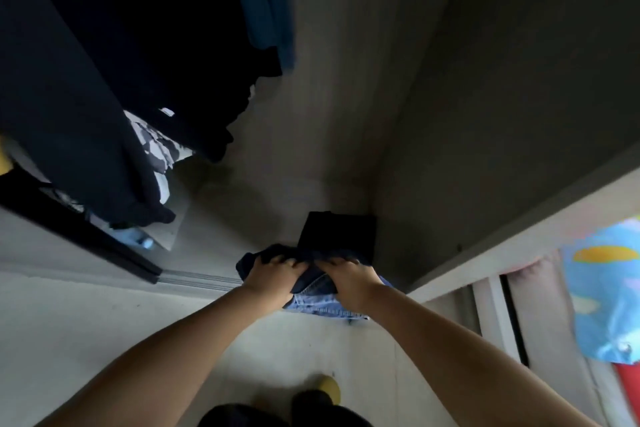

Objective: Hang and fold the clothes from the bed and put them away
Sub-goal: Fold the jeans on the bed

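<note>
Two hands work at the wardrobe floor: the left hand and right hand each curl their fingers into one folded pair of jeans, just before one folded black garment. Several dark clothes hang above.

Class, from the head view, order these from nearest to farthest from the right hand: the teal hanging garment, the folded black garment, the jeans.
1. Jeans: under the right hand, which grips them.
2. Folded black garment: just beyond, in the wardrobe corner.
3. Teal hanging garment: far up, top of view.
</note>
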